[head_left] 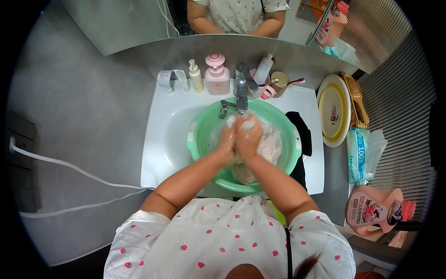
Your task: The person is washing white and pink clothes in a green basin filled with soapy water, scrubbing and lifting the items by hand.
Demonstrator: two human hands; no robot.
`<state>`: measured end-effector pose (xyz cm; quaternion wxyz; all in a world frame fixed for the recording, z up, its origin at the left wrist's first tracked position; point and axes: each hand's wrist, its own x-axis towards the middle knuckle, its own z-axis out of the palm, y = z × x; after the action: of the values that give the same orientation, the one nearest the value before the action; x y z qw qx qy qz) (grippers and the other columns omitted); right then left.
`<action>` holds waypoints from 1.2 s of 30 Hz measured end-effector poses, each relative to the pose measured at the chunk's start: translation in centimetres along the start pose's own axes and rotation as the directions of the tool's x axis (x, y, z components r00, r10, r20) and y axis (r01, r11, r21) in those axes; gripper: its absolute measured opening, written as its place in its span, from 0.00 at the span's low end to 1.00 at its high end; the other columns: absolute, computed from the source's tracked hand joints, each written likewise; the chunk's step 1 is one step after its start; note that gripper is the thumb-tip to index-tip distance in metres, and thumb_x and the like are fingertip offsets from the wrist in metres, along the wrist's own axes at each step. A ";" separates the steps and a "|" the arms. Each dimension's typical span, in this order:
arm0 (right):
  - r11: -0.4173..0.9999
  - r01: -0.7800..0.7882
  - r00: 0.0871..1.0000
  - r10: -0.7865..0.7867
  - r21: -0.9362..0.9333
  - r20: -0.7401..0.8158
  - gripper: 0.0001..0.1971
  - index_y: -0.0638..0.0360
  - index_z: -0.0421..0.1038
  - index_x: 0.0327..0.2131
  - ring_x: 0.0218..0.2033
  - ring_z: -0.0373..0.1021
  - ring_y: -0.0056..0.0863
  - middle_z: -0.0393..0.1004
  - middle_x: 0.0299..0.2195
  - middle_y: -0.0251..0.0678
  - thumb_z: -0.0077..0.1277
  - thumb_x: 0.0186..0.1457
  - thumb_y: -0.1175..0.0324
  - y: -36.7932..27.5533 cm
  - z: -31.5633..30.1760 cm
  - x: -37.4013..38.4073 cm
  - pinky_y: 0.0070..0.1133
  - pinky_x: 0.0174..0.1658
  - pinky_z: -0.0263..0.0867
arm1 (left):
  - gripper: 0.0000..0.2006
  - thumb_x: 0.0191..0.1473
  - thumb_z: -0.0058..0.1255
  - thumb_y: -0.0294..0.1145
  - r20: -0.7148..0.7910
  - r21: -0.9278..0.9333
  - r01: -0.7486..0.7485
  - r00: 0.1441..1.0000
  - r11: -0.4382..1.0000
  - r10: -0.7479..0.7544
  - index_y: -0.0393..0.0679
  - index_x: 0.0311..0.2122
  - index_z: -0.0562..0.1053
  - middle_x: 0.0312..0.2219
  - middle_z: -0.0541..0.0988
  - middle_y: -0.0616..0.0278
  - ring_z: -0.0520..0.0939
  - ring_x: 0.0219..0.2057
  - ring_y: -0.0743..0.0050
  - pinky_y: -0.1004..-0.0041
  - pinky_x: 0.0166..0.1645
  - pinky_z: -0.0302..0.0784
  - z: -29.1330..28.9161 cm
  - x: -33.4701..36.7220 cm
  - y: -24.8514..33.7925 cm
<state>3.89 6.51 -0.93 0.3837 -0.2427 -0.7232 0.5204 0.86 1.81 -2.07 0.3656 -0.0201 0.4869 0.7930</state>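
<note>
My left hand and my right hand are closed and pressed together above a green plastic basin, just under the spout of a chrome faucet. White suds cling to the knuckles of both. Whatever lies between the fingers is hidden from view. Pale, wet, bunched cloth fills the basin below and beside my hands, mostly to their right. The basin rests in a white sink. Black cloth hangs out from under the basin's right side.
Behind the basin stand a pink pump bottle, a small cream pump bottle and cups with toothbrushes. At right are a yellow-rimmed bowl, a wooden hairbrush, a tissue pack and a pink detergent jug. A white cable hangs at left.
</note>
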 end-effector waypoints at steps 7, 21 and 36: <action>0.991 0.124 0.991 -0.126 -0.040 -0.053 0.08 0.62 0.62 0.16 0.14 0.57 0.27 0.63 0.13 0.38 0.48 0.40 0.71 2.9 -0.1 0.9 0.21 0.20 0.56 | 0.15 0.45 0.44 0.41 0.016 -0.161 0.076 0.997 0.984 -0.074 0.43 0.35 0.66 0.30 0.70 0.65 0.71 0.31 0.77 0.75 0.34 0.68 0.5 -1.6 0.5; 0.989 0.074 0.997 -0.075 -0.128 0.001 0.11 0.60 0.59 0.14 0.13 0.57 0.26 0.62 0.12 0.34 0.46 0.43 0.69 -0.3 -0.8 1.3 0.21 0.19 0.54 | 0.12 0.46 0.43 0.43 0.049 -0.175 0.087 0.996 0.981 -0.080 0.44 0.28 0.67 0.20 0.67 0.69 0.67 0.18 0.82 0.81 0.22 0.64 0.7 -2.3 0.6; 0.927 0.371 0.822 -0.356 0.057 0.445 0.18 0.55 0.60 0.38 0.34 0.63 0.28 0.62 0.38 0.37 0.50 0.40 0.69 -1.9 -4.4 1.6 0.21 0.35 0.59 | 0.28 0.44 0.37 0.55 0.185 0.081 -0.016 0.983 0.997 0.001 0.38 0.41 0.60 0.32 0.67 0.60 0.70 0.31 0.75 0.74 0.32 0.70 0.1 -3.4 5.1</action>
<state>6.57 9.54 2.10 0.2951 0.0197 -0.8330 0.4675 0.30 -1.33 3.18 0.4062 0.0707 0.4832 0.7724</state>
